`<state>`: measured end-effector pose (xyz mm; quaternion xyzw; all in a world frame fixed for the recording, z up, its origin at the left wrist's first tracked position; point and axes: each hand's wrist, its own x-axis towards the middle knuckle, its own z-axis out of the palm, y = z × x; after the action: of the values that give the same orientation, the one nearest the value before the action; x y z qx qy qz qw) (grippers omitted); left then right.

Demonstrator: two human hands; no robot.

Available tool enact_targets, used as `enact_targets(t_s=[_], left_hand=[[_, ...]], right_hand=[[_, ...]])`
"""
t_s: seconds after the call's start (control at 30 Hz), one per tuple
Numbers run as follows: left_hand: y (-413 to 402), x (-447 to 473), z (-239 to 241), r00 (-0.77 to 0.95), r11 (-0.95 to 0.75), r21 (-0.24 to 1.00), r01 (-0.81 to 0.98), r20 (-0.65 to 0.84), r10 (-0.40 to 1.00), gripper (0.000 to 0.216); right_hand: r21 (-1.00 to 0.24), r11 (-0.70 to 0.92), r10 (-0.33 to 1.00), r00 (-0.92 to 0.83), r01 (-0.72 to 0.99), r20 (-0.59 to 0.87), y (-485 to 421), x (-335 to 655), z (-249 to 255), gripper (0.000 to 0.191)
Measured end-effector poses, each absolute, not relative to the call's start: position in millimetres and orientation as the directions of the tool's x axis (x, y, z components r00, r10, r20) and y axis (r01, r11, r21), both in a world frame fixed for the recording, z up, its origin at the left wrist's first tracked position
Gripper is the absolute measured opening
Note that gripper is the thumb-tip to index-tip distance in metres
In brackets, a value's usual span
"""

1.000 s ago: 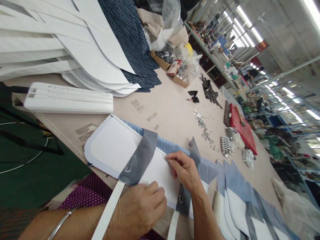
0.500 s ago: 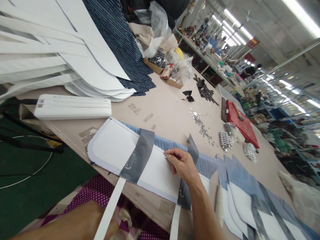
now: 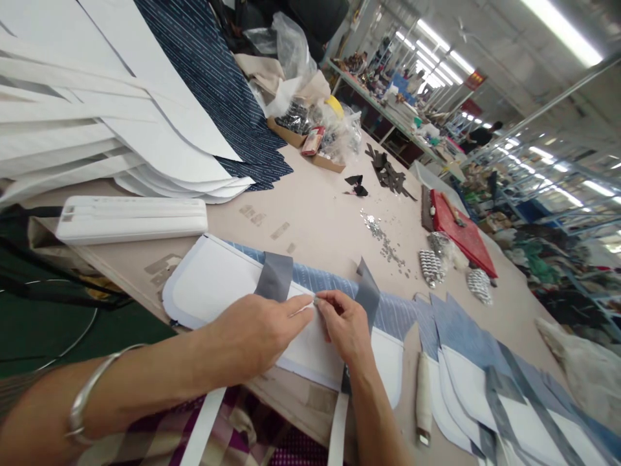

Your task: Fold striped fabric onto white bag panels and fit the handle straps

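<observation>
A white-backed blue striped fabric panel [image 3: 204,278] lies at the table's near edge, with grey straps [image 3: 275,275] across it and white tapes hanging off. My right hand [image 3: 345,323] pinches a small round metal piece [image 3: 316,301], like a snap or washer, at the panel's upper seam. From the left, my left hand [image 3: 257,333] reaches over the panel. Its thumb and index fingertips come together beside the metal piece, touching or nearly touching my right fingertips. What lies between the left fingertips is hidden.
A pale-handled knife [image 3: 424,395] lies right of the panel, beside stacked finished panels [image 3: 466,375]. Loose metal discs [image 3: 383,239] are scattered behind. A white case [image 3: 130,220] and white strips [image 3: 58,136] lie left. Further right are a red slab [image 3: 460,233] and a hammer [image 3: 452,210].
My left hand has come up from below the table edge onto the panel and joined my right hand at the metal piece. The right hand keeps its pinch at the seam.
</observation>
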<state>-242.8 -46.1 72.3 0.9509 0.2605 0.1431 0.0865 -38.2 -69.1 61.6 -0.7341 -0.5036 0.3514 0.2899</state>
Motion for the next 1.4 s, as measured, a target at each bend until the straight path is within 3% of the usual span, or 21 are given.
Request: enact_targets(t_s=[0.27,0.47,0.53,0.6,0.67,0.77,0.8,0.87,1.0,1.07,1.13,1.2,1.23,1.33,1.4], left_hand=[[-30.8,-220.4,40.0,0.859,-0.883,0.214,0.417,0.223,0.460,0.048],[-33.0,-219.4,38.8,0.871,-0.889,0.108,0.445,0.181,0.457,0.050],[-32.2,-219.4,41.7,0.882,-0.898,0.089,0.431,0.166,0.441,0.048],[-31.0,-220.1,44.2,0.892,-0.904,0.091,0.417,0.151,0.426,0.046],[-30.0,-220.8,44.9,0.895,-0.906,0.102,0.411,0.142,0.422,0.044],[-29.3,-220.5,42.6,0.892,-0.904,0.121,0.410,0.155,0.425,0.047],[-29.3,-220.1,41.6,0.889,-0.902,0.127,0.412,0.161,0.428,0.048],[-29.4,-219.3,40.3,0.886,-0.899,0.132,0.417,0.164,0.435,0.049],[-30.0,-218.7,40.6,0.883,-0.898,0.125,0.421,0.168,0.438,0.047],[-30.5,-218.9,41.1,0.879,-0.898,0.121,0.423,0.185,0.439,0.046],[-31.0,-219.3,41.5,0.876,-0.895,0.121,0.428,0.189,0.445,0.045],[-31.3,-219.7,41.9,0.876,-0.894,0.129,0.429,0.181,0.447,0.044],[-31.2,-219.9,42.3,0.878,-0.894,0.136,0.428,0.173,0.447,0.043],[-30.5,-220.2,43.3,0.876,-0.889,0.164,0.427,0.168,0.452,0.040],[-30.0,-220.1,43.6,0.874,-0.887,0.184,0.424,0.175,0.454,0.039]], right_hand=[[-0.706,-0.403,0.911,0.325,0.582,-0.252,-76.2,-35.4,60.3,0.024],[-0.818,-0.469,0.879,0.268,0.333,-0.395,-77.5,-32.1,59.6,0.030],[-0.831,-0.454,0.885,0.267,0.320,-0.381,-84.1,-27.5,63.5,0.032],[-0.813,-0.418,0.891,0.359,0.405,-0.279,-98.0,-14.7,69.2,0.034],[-0.698,-0.415,0.856,0.511,0.583,-0.082,-118.9,8.8,74.7,0.036],[-0.314,-0.562,0.761,0.627,0.765,0.165,-157.6,57.6,75.8,0.046],[-0.206,-0.613,0.746,0.645,0.763,0.166,-170.4,73.8,73.5,0.052],[-0.111,-0.665,0.730,0.674,0.739,0.111,-192.5,100.6,66.1,0.063],[-0.207,-0.771,0.615,0.789,0.602,0.005,-214.7,124.9,58.0,0.066],[-0.371,-0.805,0.502,0.865,0.463,-0.010,-214.1,124.7,64.5,0.064],[-0.656,-0.695,0.424,0.905,0.296,-0.041,-206.3,117.0,77.4,0.060],[-0.912,-0.397,0.416,0.906,0.098,-0.084,-190.8,101.2,92.3,0.049],[-0.977,-0.215,0.443,0.891,-0.004,-0.101,-180.2,90.4,99.0,0.042],[-0.938,0.197,0.590,0.798,-0.287,-0.120,-140.3,51.8,109.5,0.026],[-0.850,0.282,0.681,0.717,-0.445,-0.149,-111.7,27.1,106.4,0.018]])
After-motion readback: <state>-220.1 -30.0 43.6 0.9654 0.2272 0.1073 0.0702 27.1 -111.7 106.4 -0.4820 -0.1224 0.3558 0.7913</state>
